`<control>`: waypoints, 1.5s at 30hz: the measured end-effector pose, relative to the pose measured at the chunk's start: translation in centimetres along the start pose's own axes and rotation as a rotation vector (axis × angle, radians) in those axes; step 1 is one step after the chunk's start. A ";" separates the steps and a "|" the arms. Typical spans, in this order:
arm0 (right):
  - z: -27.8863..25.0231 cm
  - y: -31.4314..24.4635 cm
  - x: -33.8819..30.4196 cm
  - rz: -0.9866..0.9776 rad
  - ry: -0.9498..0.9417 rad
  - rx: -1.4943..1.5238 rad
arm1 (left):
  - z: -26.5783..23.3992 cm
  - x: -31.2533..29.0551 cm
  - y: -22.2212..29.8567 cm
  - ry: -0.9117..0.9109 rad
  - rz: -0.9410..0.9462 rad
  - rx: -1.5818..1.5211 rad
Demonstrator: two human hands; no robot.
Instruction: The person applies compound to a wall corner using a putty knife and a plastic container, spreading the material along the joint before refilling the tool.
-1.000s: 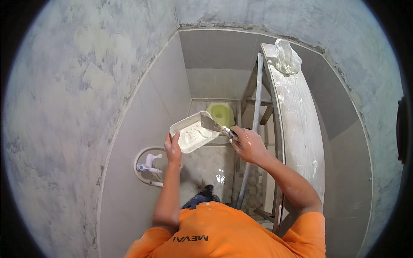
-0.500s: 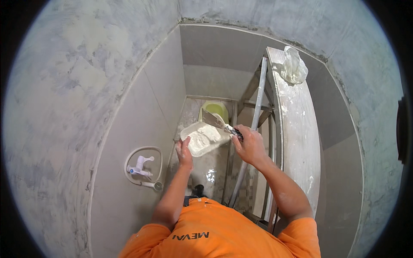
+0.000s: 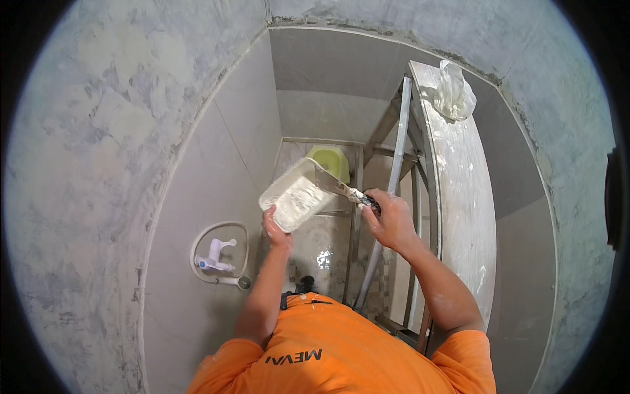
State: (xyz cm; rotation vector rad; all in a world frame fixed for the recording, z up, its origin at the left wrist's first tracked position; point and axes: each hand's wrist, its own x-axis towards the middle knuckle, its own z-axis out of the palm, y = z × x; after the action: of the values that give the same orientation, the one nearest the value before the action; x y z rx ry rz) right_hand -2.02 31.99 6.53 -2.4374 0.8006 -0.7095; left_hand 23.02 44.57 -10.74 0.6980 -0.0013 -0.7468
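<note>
My left hand (image 3: pixel 276 228) grips the near end of a shallow white plastic tray (image 3: pixel 270 194), tilted in front of me. White putty (image 3: pixel 298 200) is spread over the tray's inside. Closed around the dark handle of a putty knife, my right hand (image 3: pixel 392 220) is to the right of the tray. The knife's broad metal blade (image 3: pixel 328 180) reaches over the tray's right edge. White putty clings to the blade's base and the handle's front.
A metal-framed stand (image 3: pixel 397 141) with a putty-spotted plank (image 3: pixel 459 197) runs along the right. A clear plastic bag (image 3: pixel 454 92) rests on the plank's far end. On the left tiled wall are a white tap (image 3: pixel 213 256) and hose. A yellow-green squat toilet (image 3: pixel 336 157) lies beyond the tray.
The tray has turned and shifted to the left and up, showing more of its inside. The knife blade has moved from across the tray to its right edge.
</note>
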 end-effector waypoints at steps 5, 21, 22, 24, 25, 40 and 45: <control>-0.3 0.0 -0.2 0.062 -0.036 -0.003 | 0.6 -1.0 -0.6 0.110 0.140 0.244; 1.4 1.0 -0.1 -0.016 -0.054 -0.075 | 1.5 1.8 3.7 0.101 0.078 0.547; 1.3 0.9 0.3 -0.012 -0.039 -0.073 | 1.5 2.2 3.3 0.087 0.081 0.555; 1.4 0.9 0.1 0.012 -0.056 -0.069 | 0.4 1.9 1.7 0.025 0.119 0.695; 1.6 1.0 0.3 0.022 -0.056 -0.068 | -0.1 2.4 1.5 0.022 0.111 0.700; 2.4 2.2 0.1 -0.076 -0.055 -0.115 | 4.0 2.2 3.2 -0.184 -0.240 0.600; 2.5 2.2 0.4 0.013 -0.086 0.125 | 5.8 1.2 5.0 -0.374 -0.463 0.396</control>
State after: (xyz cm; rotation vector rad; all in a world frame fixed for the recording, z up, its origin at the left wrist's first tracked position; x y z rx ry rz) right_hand -1.14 30.78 3.54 -2.3319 0.7164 -0.6259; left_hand 25.60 43.02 -3.60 0.9391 -0.3460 -1.3371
